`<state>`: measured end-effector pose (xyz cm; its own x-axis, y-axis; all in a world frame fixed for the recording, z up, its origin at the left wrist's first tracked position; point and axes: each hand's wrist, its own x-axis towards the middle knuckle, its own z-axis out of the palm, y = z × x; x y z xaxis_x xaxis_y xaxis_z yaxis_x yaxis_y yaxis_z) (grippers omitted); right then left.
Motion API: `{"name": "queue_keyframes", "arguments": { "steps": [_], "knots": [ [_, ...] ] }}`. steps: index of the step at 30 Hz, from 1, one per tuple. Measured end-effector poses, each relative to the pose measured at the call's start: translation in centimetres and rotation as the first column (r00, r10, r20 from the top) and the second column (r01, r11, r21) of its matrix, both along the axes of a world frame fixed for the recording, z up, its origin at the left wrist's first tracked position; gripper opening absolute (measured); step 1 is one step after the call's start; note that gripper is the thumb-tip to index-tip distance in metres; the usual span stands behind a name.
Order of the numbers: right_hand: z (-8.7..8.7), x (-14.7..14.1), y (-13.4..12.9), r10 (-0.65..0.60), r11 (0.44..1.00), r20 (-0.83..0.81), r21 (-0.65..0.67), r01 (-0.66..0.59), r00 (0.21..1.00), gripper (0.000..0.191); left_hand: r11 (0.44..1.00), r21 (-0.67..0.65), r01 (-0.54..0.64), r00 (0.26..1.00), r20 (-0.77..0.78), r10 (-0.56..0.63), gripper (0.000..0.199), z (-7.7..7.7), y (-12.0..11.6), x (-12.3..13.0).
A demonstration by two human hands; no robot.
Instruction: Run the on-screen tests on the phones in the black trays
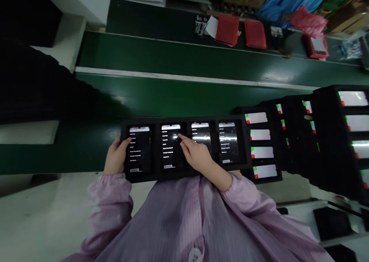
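Observation:
A long black foam tray (157, 150) lies across the near edge of the green bench, with several phones in a row of slots. Their lit screens show white menu text on black. My left hand (115, 157) is closed around the tray's left end, its thumb at the edge of the leftmost phone (140, 148). Over the tray, my right hand (197, 153) points its index finger at the right edge of the second phone (170, 145). The other fingers curl loosely and hold nothing. It partly covers the third phone (201, 128). At the right end sits another phone (227, 143).
To the right stands another black tray (249, 175) of phones with white screens marked green and red. Beyond it are further dark trays (325, 139). Red pouches (226, 29) lie at the back of the green bench (173, 97). A dark shape fills the left side.

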<state>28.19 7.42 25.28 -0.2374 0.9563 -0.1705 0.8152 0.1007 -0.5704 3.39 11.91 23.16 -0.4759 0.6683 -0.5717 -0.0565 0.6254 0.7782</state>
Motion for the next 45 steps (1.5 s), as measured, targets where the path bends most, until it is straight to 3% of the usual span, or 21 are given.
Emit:
{"name": "queue_keyframes", "arguments": {
  "steps": [7,12,17,20,24,32,36,41,45],
  "knots": [
    [-0.1,3.5,-1.7,-0.191,0.978,0.016,0.086,0.189,0.981,0.042,0.999,-0.041,0.033,0.997,-0.064,-0.035,0.034,0.1,0.2,0.3],
    [-0.3,4.9,-2.3,-0.254,0.963,-0.002,0.089,0.253,0.967,0.04,0.999,-0.051,-0.017,0.998,-0.066,0.014,0.029,1.0,0.0,0.9],
    [0.3,7.9,-3.5,-0.46,0.873,-0.019,0.17,0.456,0.888,0.043,0.997,-0.082,-0.013,0.996,-0.086,0.006,0.025,2.0,0.1,1.5],
    [-0.1,9.4,-3.8,-0.517,0.839,-0.002,0.198,0.507,0.856,0.044,0.997,-0.08,-0.01,0.994,-0.106,0.002,0.028,2.0,0.2,1.6],
    [-0.2,9.3,-4.1,-0.504,0.843,-0.025,0.204,0.498,0.864,0.043,0.998,-0.058,0.031,0.993,-0.11,-0.038,0.029,1.6,0.0,1.4],
    [0.5,6.9,-4.8,-0.317,0.941,-0.076,0.099,0.324,0.945,0.041,0.999,-0.04,0.03,0.992,-0.118,-0.035,0.028,1.1,-0.1,0.8],
    [0.0,6.4,-4.7,-0.278,0.956,-0.063,0.078,0.283,0.958,0.04,0.996,-0.08,0.036,0.992,-0.122,-0.045,0.028,1.1,-0.1,0.8],
    [-0.5,5.7,-3.7,-0.227,0.971,-0.035,0.076,0.229,0.973,0.038,0.999,-0.036,0.028,0.992,-0.123,-0.032,0.028,0.5,-0.2,0.6],
    [-0.3,5.6,-3.5,-0.231,0.968,-0.005,0.095,0.23,0.973,0.036,0.998,-0.061,0.011,0.989,-0.143,-0.02,0.027,1.1,-0.1,1.0]
  ]
}}
